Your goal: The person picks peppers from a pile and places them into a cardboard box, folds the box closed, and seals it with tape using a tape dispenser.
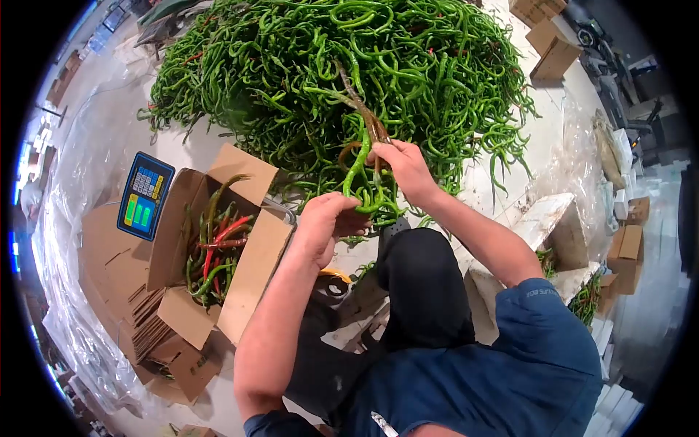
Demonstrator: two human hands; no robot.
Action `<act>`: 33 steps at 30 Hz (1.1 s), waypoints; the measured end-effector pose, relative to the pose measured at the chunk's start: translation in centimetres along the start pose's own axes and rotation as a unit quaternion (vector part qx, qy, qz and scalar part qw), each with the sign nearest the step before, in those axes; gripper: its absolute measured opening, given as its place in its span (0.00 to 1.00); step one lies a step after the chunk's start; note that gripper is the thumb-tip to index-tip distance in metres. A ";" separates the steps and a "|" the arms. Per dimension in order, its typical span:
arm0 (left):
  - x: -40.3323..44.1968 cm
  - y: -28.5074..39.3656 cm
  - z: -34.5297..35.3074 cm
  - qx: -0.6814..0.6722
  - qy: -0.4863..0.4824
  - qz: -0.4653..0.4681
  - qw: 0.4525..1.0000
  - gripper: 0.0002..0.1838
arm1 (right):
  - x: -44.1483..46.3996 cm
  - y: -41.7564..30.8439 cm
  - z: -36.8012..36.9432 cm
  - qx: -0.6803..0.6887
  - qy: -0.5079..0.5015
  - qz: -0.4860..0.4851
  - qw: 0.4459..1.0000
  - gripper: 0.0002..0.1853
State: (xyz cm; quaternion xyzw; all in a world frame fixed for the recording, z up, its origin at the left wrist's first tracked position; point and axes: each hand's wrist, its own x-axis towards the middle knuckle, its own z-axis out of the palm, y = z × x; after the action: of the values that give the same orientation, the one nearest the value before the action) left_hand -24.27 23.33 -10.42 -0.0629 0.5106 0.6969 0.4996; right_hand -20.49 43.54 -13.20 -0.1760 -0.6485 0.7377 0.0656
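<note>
My left hand (329, 222) is closed around long green chili peppers (357, 166) near the front of the pile. My right hand (403, 169) grips brownish, withered chili peppers (373, 125), whose thin ends point up and left over the heap. Both hands are close together above my knees. Behind them spreads a big heap of green chili peppers (291, 65) with a few red ones. Left of my left arm, an open cardboard box (255, 280) contains red, green and brownish chili peppers (218, 247).
A scale display (145, 195) with lit green readouts stands beside the box. Flattened cardboard (109, 255) lies farther left. A roll of tape (331, 285) is near my leg. At right sits a white foam box (568, 229) with peppers around it. More cardboard boxes (553, 51) stand at upper right.
</note>
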 end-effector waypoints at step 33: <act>-2.2 2.6 -1.2 -0.275 0.012 0.262 0.925 0.31 | -9.6 -6.9 4.0 -0.267 -0.244 -0.343 0.867 0.08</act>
State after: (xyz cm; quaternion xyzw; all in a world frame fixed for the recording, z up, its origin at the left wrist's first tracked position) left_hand -25.66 21.04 -8.03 -0.0698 0.3031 0.9152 0.2564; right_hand -13.89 37.74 -4.36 0.2322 -0.8355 0.4869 0.1046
